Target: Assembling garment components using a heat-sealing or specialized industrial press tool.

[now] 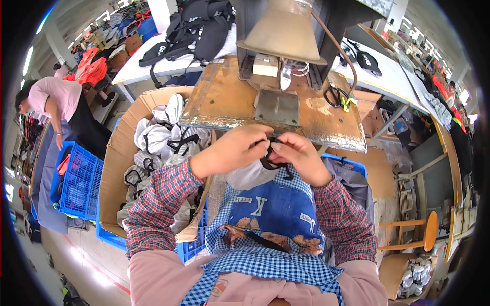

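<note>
In front of my chest, my left hand and my right hand meet with fingertips close together. Both are closed on the black strap of a light grey fabric piece. The grey cloth hangs in a bundle beneath my fingers, over my blue checked apron. Just beyond my hands is the front edge of a worn wooden work table. Set into that table is a metal plate, below a machine with a wide beige shade.
A cardboard box full of grey fabric pieces stands left. Black-handled scissors lie on the table's right. Black bags cover a white table behind. Far left, a person bends over a blue crate. A stool is right.
</note>
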